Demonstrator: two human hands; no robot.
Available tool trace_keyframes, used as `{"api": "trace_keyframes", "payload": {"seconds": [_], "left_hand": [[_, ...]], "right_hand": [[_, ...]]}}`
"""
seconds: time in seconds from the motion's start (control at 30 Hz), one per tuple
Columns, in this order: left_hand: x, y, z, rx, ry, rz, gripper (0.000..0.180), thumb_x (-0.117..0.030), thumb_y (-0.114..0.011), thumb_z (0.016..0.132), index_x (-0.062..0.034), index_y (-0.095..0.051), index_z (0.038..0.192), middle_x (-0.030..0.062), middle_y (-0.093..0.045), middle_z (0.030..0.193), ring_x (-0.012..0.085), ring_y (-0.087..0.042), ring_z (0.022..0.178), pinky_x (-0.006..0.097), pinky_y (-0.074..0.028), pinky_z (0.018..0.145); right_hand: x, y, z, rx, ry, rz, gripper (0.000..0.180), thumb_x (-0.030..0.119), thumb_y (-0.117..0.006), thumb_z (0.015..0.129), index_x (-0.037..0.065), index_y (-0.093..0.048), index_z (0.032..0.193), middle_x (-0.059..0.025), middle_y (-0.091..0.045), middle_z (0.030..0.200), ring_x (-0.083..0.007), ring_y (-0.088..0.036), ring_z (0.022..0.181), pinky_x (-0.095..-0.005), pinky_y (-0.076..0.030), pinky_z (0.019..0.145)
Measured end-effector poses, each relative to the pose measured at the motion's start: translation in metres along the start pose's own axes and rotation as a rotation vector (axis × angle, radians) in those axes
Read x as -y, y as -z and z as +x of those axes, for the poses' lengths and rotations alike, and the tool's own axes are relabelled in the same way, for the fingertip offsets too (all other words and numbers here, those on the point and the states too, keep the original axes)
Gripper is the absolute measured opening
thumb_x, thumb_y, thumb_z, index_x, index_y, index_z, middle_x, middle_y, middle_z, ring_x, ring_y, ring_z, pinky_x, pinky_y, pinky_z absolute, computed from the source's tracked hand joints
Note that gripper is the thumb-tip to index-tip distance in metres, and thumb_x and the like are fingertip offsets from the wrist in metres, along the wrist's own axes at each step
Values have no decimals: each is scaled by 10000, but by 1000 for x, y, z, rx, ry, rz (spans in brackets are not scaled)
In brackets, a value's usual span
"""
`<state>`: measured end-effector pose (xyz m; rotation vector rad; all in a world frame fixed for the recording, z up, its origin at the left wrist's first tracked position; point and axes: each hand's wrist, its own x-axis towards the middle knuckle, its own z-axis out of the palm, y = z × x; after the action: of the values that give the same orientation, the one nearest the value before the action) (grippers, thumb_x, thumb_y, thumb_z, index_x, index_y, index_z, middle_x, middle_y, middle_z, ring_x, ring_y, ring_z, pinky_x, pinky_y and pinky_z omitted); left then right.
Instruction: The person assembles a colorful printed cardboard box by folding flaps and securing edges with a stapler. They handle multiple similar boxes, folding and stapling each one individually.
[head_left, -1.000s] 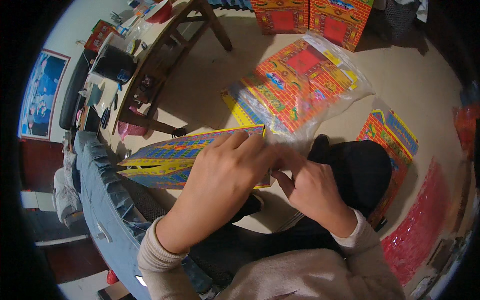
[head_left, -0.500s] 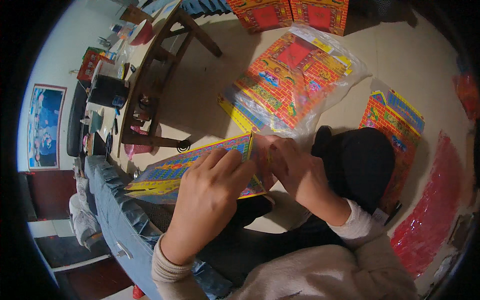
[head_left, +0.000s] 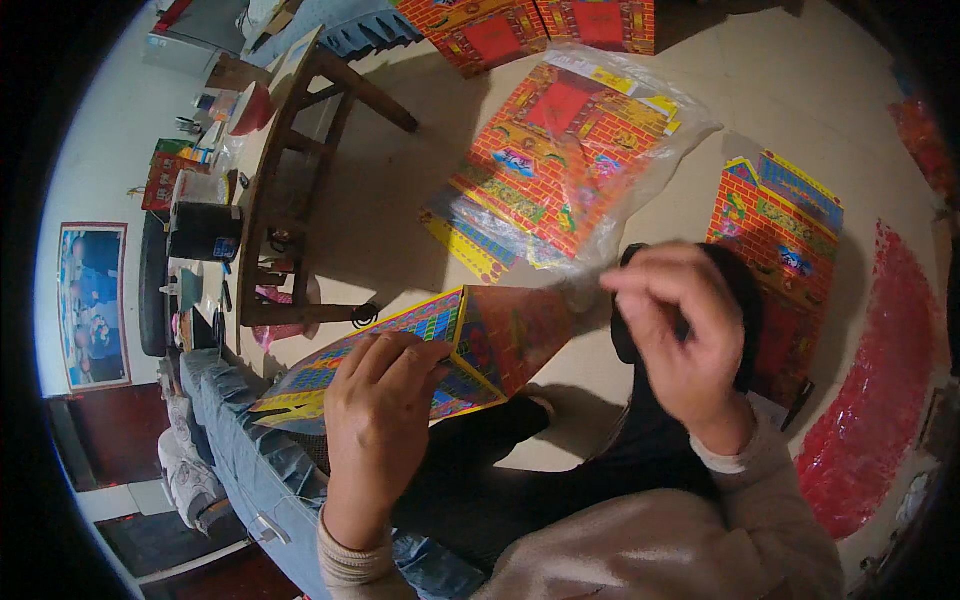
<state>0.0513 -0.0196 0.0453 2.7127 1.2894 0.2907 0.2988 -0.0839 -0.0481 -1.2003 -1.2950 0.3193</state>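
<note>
Pale floor point(head_left: 770, 90) is spreading under everything, with a wooden table point(head_left: 284, 125) standing on the left. Patterned sheets point(head_left: 545, 170) are lying flat in clear plastic point(head_left: 690, 125), looking unfolded, while two boxes point(head_left: 490, 35) are standing upright beyond (apparently already formed). Nearer, a printed carton point(head_left: 500, 340) is slanting above the floor, seemingly partly shaped. Its edge is taking the left hand's point(head_left: 375, 430) clamped fingers; the right hand point(head_left: 700, 365) is hovering apart, too blurred for telling whether its fingertips are meeting.

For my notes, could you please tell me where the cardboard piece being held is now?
In the head view, the cardboard piece is mostly left of centre, in the left hand, pictured below the plastic-wrapped cardboard.
</note>
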Motion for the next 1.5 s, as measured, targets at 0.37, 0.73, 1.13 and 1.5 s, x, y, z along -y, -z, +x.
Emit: {"api": "trace_keyframes", "payload": {"seconds": [0.37, 0.73, 1.13, 1.5], "left_hand": [[-1, 8, 3, 59, -31, -22, 219, 46, -792, 766, -31, -761, 968, 127, -721, 944, 331, -706, 880, 422, -560, 780], [-4, 20, 13, 238, -172, 76, 308, 15, -680, 753, -45, -740, 1049, 103, -672, 972, 321, -680, 924, 431, -574, 793], [-4, 18, 12, 203, -144, 63, 354, 70, -679, 699, -35, -741, 1032, 113, -661, 952, 326, -680, 919, 426, -571, 799], [-9, 8, 9, 101, -100, 65, 198, 66, -726, 775, 31, -738, 969, 157, -649, 885, 332, -652, 842, 419, -527, 736]], "right_hand": [[-50, -62, 54, 669, 259, -32, 232, 137, -713, 909, 131, -727, 1141, -68, -692, 1020, -315, -712, 963, -437, -579, 810], [-60, -101, 79, 809, 598, -10, 52, 136, -618, 915, 90, -625, 936, -76, -611, 905, -278, -700, 952, -425, -583, 758], [-66, -87, 95, 861, 543, -133, 111, 169, -624, 953, 71, -665, 922, -83, -664, 909, -285, -715, 932, -435, -585, 775], [-344, 128, -113, 205, -737, -475, 371, 386, -669, 971, 77, -714, 1171, -194, -748, 1136, -331, -725, 1033, -435, -555, 859]]}}
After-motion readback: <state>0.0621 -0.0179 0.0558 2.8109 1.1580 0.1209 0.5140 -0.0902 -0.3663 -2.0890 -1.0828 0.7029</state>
